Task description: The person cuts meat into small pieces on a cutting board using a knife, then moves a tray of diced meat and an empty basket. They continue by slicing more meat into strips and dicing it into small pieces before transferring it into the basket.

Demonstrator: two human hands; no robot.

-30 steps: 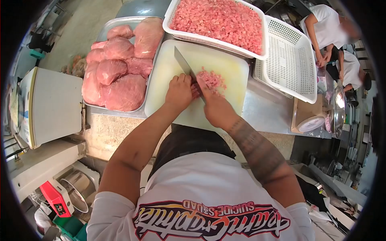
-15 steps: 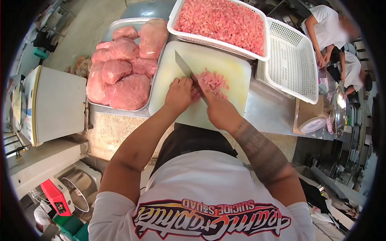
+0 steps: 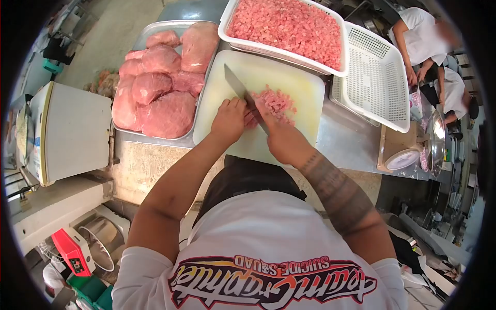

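Observation:
A large knife [image 3: 235,83] is gripped in my right hand [image 3: 284,139], its blade angled up and left over the white cutting board [image 3: 302,93]. Beside the blade, on its left, my left hand [image 3: 229,118] has curled fingers on a piece of pink meat [image 3: 250,120], partly hidden by the knife and hands. Small cubes of diced meat [image 3: 276,103] lie on the board to the right of the blade. Left of the board, a metal tray [image 3: 204,85] holds several large pieces of raw meat [image 3: 168,113].
A white basket [image 3: 258,45] full of diced meat sits behind the board. Right of it is an empty white basket [image 3: 377,77], with a scale [image 3: 402,155] nearer the right edge. Two people in white shirts [image 3: 421,33] are at the upper right.
The view has shifted slightly, so the tray, board and baskets appear a little higher and to the right. Both hands and the knife keep nearly the same pose.

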